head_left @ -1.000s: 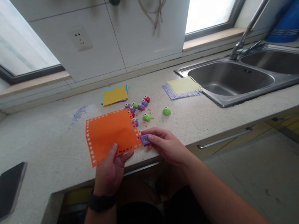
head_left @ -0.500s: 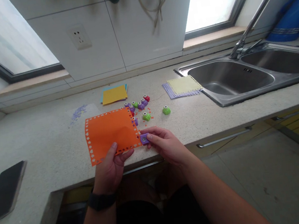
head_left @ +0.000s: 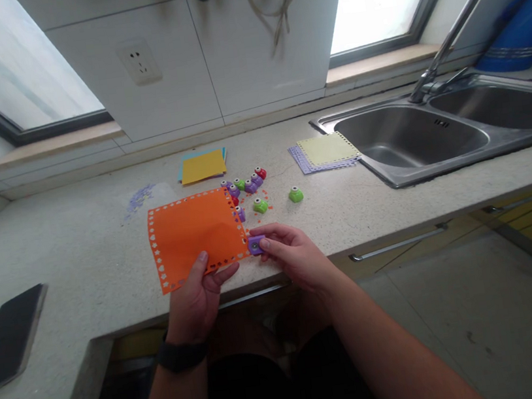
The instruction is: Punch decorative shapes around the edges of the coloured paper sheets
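An orange sheet with small shapes punched along its edges is held over the front of the counter. My left hand grips its lower edge, thumb on top. In my right hand is a purple punch, pinched between thumb and fingers at the sheet's right edge. Behind the sheet's right side stand several small punches, among them a red one and a green one. Another green punch sits apart to the right. Orange paper bits lie among them.
A yellow sheet tops a paper stack at the back. Pale yellow paper lies on purple sheets beside the steel sink. Purple bits are scattered at the left. A dark flat slab rests at the far left.
The orange sheet has shifted slightly left, and the purple punch has moved a little left with my right hand. Both hands keep their holds.
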`<state>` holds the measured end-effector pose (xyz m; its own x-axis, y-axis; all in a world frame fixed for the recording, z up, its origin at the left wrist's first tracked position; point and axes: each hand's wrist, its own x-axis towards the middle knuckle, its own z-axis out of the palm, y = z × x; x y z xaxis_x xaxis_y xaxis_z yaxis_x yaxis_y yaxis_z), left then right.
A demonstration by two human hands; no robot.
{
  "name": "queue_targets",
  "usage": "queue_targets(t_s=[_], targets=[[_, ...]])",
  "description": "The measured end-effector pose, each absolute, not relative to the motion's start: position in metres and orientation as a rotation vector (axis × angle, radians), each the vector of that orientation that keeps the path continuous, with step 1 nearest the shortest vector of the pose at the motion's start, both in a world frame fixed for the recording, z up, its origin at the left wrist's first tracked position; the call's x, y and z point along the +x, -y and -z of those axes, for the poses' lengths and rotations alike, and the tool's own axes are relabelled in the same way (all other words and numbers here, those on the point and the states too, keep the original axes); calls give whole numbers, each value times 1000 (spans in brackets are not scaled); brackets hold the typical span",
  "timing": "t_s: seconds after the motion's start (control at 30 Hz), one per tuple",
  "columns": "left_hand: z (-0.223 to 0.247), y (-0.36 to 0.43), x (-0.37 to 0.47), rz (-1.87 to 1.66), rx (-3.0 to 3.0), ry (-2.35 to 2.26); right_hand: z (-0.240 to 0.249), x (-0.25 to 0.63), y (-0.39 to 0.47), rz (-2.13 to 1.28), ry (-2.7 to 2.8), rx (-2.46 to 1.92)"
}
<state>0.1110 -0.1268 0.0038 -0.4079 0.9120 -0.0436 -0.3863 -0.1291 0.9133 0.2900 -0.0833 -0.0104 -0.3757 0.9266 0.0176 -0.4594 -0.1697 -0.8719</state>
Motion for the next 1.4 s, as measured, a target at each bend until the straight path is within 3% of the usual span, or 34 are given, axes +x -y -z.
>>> queue_targets(t_s=[1.4], targets=[[-5,130,117,-1712,724,-1203,12,284,82,-1731,1033,-734]])
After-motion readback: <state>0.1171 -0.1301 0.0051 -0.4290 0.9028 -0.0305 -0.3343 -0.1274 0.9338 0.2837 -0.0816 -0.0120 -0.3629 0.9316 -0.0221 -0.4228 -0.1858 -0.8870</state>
